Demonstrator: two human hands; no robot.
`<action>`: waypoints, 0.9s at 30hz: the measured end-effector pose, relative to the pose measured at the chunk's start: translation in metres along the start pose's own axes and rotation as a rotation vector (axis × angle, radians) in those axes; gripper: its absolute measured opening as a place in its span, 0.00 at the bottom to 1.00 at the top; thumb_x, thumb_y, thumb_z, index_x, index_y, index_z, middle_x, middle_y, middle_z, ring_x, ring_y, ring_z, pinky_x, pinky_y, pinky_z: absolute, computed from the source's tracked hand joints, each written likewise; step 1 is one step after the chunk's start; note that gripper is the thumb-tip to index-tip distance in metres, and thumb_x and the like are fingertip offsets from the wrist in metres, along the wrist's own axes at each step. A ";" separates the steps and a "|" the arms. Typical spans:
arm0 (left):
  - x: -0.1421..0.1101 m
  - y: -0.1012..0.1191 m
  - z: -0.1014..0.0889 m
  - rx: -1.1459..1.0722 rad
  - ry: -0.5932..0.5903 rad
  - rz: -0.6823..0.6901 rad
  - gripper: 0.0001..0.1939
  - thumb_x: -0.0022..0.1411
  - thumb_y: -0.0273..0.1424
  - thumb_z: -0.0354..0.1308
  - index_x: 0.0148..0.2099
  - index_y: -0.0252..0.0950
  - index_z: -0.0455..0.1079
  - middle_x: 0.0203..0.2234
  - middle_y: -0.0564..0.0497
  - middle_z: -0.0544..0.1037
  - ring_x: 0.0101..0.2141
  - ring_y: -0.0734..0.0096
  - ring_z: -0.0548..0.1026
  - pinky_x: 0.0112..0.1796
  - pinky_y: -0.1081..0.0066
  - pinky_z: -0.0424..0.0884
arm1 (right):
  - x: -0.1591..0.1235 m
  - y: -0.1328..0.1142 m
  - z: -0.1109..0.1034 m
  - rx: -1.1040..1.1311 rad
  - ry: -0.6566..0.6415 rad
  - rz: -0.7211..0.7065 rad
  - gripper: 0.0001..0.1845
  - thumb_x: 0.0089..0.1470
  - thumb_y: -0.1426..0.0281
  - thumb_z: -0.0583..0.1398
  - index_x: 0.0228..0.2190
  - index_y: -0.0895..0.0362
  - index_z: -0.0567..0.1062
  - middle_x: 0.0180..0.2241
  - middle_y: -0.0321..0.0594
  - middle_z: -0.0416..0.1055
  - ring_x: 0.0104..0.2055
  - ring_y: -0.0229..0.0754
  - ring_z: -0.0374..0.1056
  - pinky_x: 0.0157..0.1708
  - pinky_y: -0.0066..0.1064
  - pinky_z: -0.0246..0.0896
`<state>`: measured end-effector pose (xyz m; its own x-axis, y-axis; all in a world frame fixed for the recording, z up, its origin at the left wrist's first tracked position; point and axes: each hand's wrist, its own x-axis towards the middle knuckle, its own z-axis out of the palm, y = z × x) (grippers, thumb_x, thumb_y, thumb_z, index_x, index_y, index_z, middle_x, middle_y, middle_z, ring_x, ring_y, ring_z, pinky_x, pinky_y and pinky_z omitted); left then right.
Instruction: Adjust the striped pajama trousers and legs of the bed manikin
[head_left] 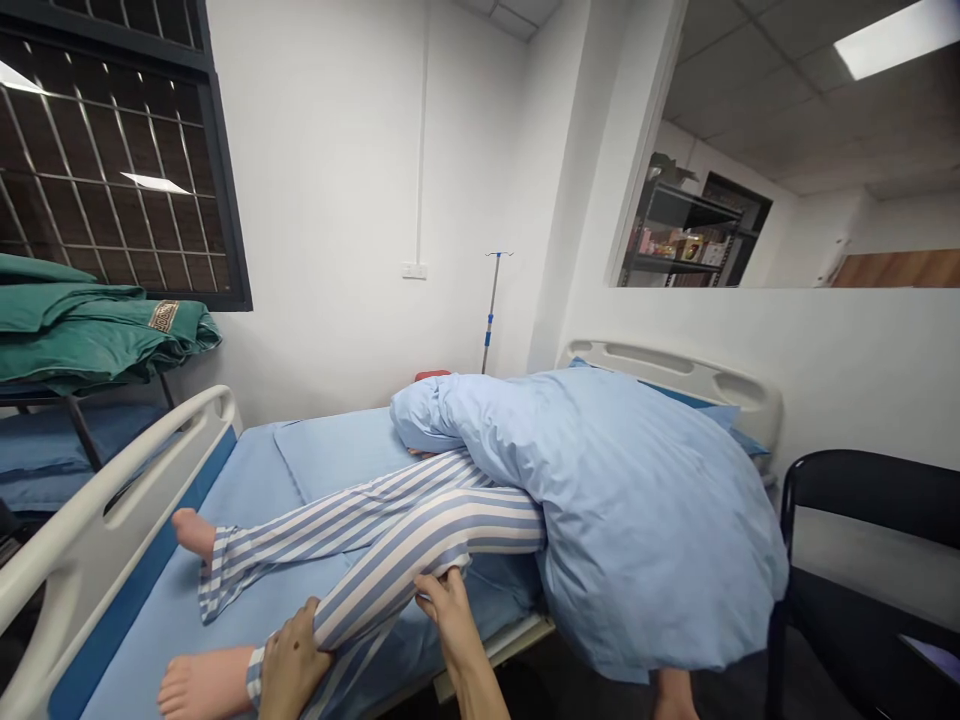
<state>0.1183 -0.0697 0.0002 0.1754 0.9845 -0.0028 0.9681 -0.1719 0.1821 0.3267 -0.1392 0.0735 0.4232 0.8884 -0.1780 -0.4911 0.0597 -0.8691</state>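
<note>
A manikin lies on the hospital bed (pixel 247 480) in blue-and-white striped pyjama trousers (pixel 420 520), its upper body hidden under a light blue quilt (pixel 615 490). The nearer leg is bent at the knee. My left hand (pixel 292 665) wraps around the lower shin near the ankle, just above the bare foot (pixel 196 685). My right hand (pixel 448 605) pinches the striped cloth under the knee. The other foot (pixel 192 532) rests on the blue sheet.
A white footboard rail (pixel 97 510) runs along the left. Folded green cloths (pixel 90 335) lie on a rack by the barred window. A drip stand (pixel 491 310) is behind the bed. A black chair (pixel 870 560) sits at the right.
</note>
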 end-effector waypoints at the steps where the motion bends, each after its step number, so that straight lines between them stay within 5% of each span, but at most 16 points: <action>1: -0.002 0.001 -0.003 -0.004 0.005 -0.004 0.30 0.49 0.22 0.44 0.57 0.36 0.57 0.52 0.46 0.70 0.51 0.62 0.67 0.48 0.66 0.59 | 0.000 0.000 0.001 -0.002 0.009 -0.001 0.29 0.36 0.66 0.64 0.43 0.53 0.67 0.39 0.38 0.71 0.45 0.45 0.65 0.42 0.35 0.60; 10: 0.005 -0.015 -0.016 0.052 0.025 0.053 0.37 0.44 0.22 0.45 0.60 0.36 0.57 0.53 0.47 0.69 0.52 0.61 0.67 0.50 0.63 0.59 | -0.003 -0.014 -0.010 0.037 -0.076 0.031 0.17 0.34 0.65 0.66 0.30 0.56 0.70 0.38 0.40 0.71 0.45 0.46 0.64 0.42 0.36 0.61; 14: 0.016 -0.051 -0.053 0.142 0.134 0.112 0.36 0.43 0.21 0.46 0.58 0.38 0.61 0.54 0.48 0.68 0.54 0.61 0.64 0.52 0.61 0.55 | -0.001 0.003 -0.008 0.137 -0.140 0.097 0.15 0.34 0.64 0.66 0.25 0.56 0.69 0.32 0.37 0.71 0.41 0.44 0.66 0.38 0.34 0.62; 19: 0.024 -0.100 -0.098 0.328 0.164 0.215 0.34 0.45 0.21 0.45 0.56 0.39 0.64 0.49 0.46 0.72 0.49 0.58 0.68 0.49 0.59 0.58 | -0.002 0.053 0.009 0.357 -0.232 0.279 0.18 0.33 0.64 0.67 0.24 0.55 0.65 0.26 0.35 0.69 0.33 0.42 0.68 0.34 0.33 0.61; 22: 0.025 -0.116 -0.090 0.420 0.055 0.208 0.34 0.44 0.19 0.45 0.55 0.40 0.65 0.48 0.46 0.73 0.48 0.57 0.68 0.46 0.58 0.60 | -0.001 0.084 0.010 0.411 -0.184 0.342 0.19 0.33 0.64 0.67 0.25 0.54 0.63 0.22 0.32 0.65 0.29 0.40 0.67 0.33 0.32 0.61; 27: 0.019 -0.122 -0.046 0.480 -0.050 0.116 0.30 0.49 0.19 0.42 0.54 0.38 0.66 0.49 0.44 0.72 0.49 0.59 0.68 0.47 0.59 0.60 | 0.004 0.119 -0.003 0.354 -0.057 0.403 0.26 0.29 0.64 0.68 0.32 0.52 0.65 0.28 0.34 0.69 0.33 0.42 0.68 0.34 0.34 0.61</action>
<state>-0.0052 -0.0287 0.0227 0.2840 0.9571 -0.0585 0.9128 -0.2885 -0.2890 0.2724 -0.1298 -0.0319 0.1113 0.8952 -0.4316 -0.8370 -0.1497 -0.5263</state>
